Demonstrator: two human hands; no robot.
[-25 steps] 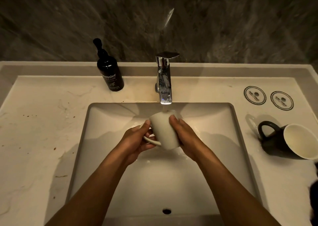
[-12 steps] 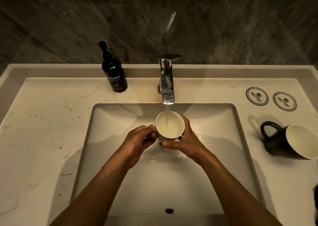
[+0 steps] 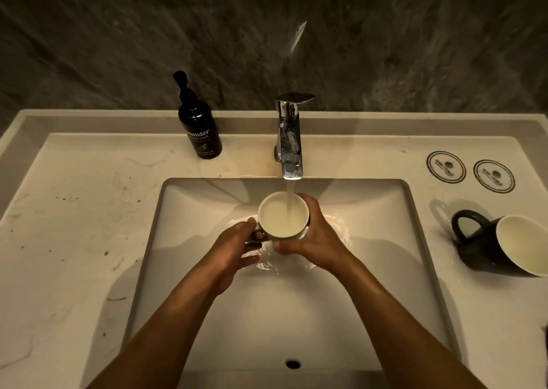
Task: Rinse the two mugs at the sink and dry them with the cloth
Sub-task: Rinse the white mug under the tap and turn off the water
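Observation:
A white mug (image 3: 274, 218) stands upright over the sink basin (image 3: 370, 240), mouth up under the running chrome tap (image 3: 290, 139). Water falls into it. My left hand (image 3: 234, 251) grips its handle on the left side. My right hand (image 3: 314, 236) wraps around the mug's right wall. A second mug, black outside and white inside (image 3: 501, 243), lies on its side on the counter to the right of the basin, mouth toward me and handle pointing back-left. No cloth shows in view.
A dark pump bottle of hand wash (image 3: 198, 125) stands on the counter behind the basin's left corner. Two round coasters (image 3: 446, 167) lie at the back right. A dark stone wall rises behind. The overflow hole (image 3: 293, 364) sits at the basin's near wall.
One second ago the white mug was tipped bottom-up under the tap; it has been turned mouth up and now fills with water. My hands shifted slightly around it.

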